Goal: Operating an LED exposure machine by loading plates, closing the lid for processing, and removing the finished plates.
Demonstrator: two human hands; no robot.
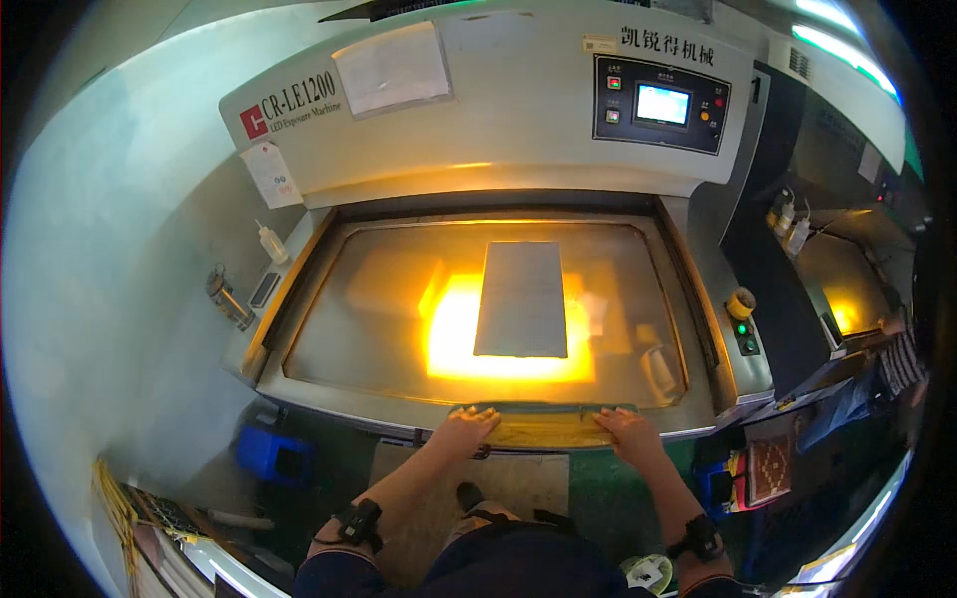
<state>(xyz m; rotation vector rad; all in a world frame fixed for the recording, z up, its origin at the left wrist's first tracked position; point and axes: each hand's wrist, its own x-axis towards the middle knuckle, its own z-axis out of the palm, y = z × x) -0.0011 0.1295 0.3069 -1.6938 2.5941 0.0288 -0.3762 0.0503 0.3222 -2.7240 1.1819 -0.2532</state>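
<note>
At the near edge of the machine's bed, my left hand and my right hand grip the two ends of a wide yellow panel with a dark top edge. My fingers curl over its top; my palms and its underside are hidden, and I cannot make out its exact kind. Beyond it, a flat grey rectangular sheet lies on the glass bed, with bright yellow light glowing around it. Neither hand touches the sheet.
The pale machine hood with a lit control panel rises behind the bed. A white squeeze bottle stands on the left ledge, and a yellow-topped button on the right. A blue bin is below left. Someone sits at the far right.
</note>
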